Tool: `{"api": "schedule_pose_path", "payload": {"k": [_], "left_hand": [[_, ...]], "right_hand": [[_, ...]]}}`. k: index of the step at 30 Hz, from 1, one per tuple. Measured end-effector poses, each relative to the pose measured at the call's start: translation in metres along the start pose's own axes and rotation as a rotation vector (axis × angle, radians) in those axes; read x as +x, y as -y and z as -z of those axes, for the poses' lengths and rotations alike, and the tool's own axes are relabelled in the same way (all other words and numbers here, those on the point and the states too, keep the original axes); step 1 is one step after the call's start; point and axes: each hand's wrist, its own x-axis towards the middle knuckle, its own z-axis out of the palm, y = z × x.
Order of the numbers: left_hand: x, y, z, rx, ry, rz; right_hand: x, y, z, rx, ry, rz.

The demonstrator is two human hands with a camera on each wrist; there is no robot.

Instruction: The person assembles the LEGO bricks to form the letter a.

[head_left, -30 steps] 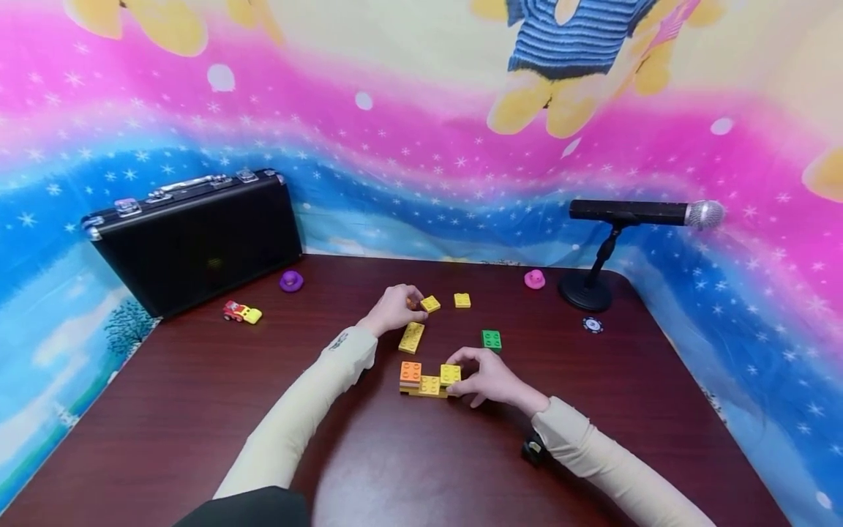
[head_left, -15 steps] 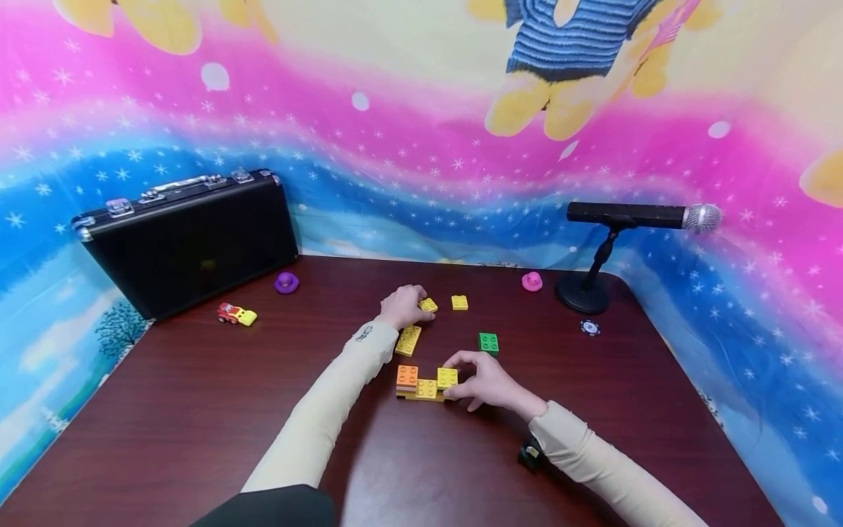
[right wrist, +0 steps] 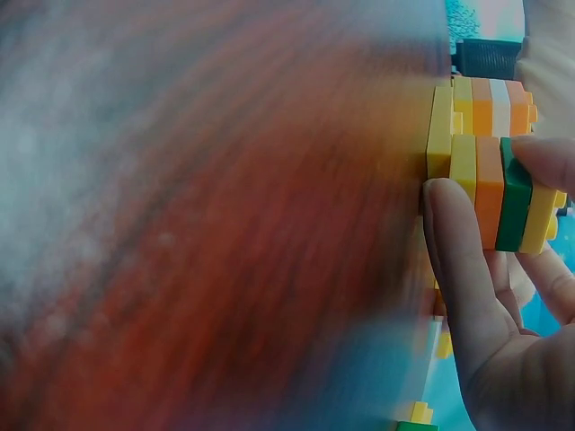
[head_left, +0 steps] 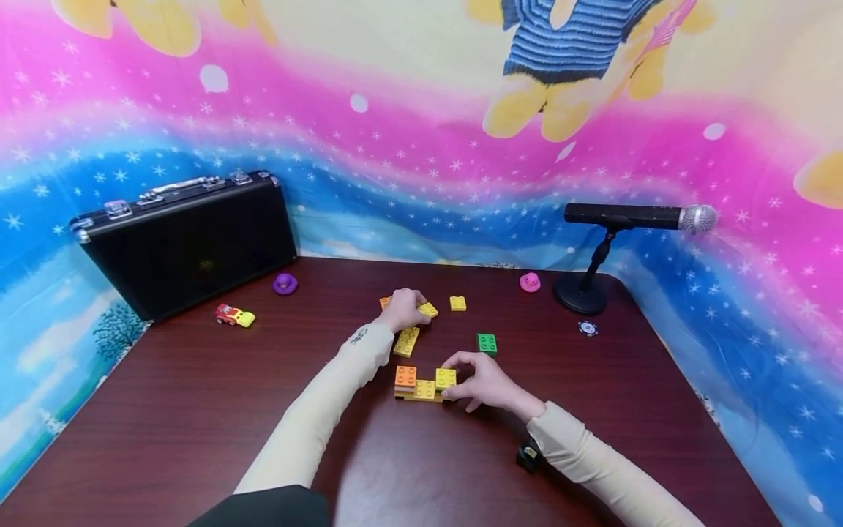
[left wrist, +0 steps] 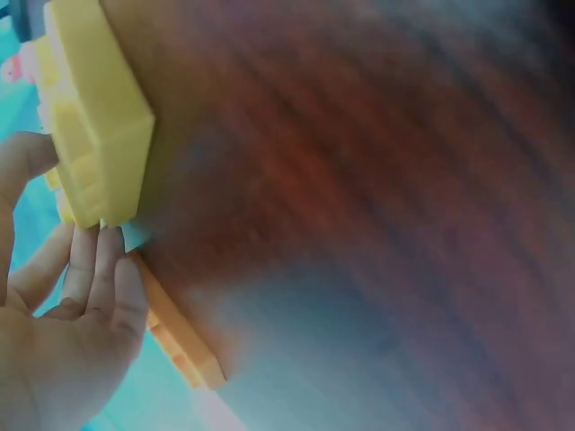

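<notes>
My left hand [head_left: 402,311] pinches a small yellow toy brick [head_left: 429,310] at the far middle of the table. An orange brick [head_left: 385,301] shows partly behind that hand, and a long yellow brick [head_left: 406,342] lies under its wrist. Nearer to me stands a low brick build: an orange-topped stack [head_left: 405,376] on the left, a lower yellow part [head_left: 424,389] in the middle, a yellow-topped stack [head_left: 446,378] on the right. My right hand [head_left: 486,380] grips this right stack, whose yellow, orange and green layers [right wrist: 515,197] show in the right wrist view.
A green brick [head_left: 486,343] and another yellow brick [head_left: 457,303] lie close by. Farther out are a black case [head_left: 191,249], a toy car [head_left: 234,316], a purple toy [head_left: 285,284], a pink toy duck [head_left: 530,282], a poker chip [head_left: 588,329] and a microphone on a stand [head_left: 619,217].
My left hand has moved right from beside the orange brick onto the small yellow brick, which has shifted slightly toward me. The right hand keeps its grip on the stack.
</notes>
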Motion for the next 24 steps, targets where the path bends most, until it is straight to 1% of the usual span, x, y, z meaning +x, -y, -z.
{"api": "schedule_pose_path", "payload": {"k": [5,6,8,11,13,16,21,24], "left_hand": [[-0.009,0.0,0.01,-0.094,-0.012,-0.058],[-0.011,-0.001,0.013,-0.106,-0.014,-0.076],[-0.016,-0.001,0.019,-0.122,-0.008,-0.12],[-0.029,-0.001,0.028,-0.141,0.012,-0.19],[-0.04,-0.002,0.034,-0.159,0.034,-0.234],[-0.059,-0.003,0.041,-0.179,0.072,-0.296],[-0.085,-0.001,0.049,-0.163,0.171,-0.362],[-0.097,0.004,0.05,-0.143,0.219,-0.383]], "right_hand": [[0.0,0.001,0.0,0.005,-0.001,-0.003],[-0.001,0.001,-0.001,0.008,-0.001,-0.001],[-0.004,0.009,-0.001,0.015,0.001,0.002],[-0.006,0.013,-0.001,0.021,0.003,0.002],[-0.006,0.013,-0.001,0.018,0.002,0.001],[-0.001,0.003,-0.001,0.006,-0.008,-0.004],[-0.002,0.003,-0.002,-0.008,-0.02,-0.002],[-0.001,0.002,-0.004,-0.006,-0.017,0.009]]}}
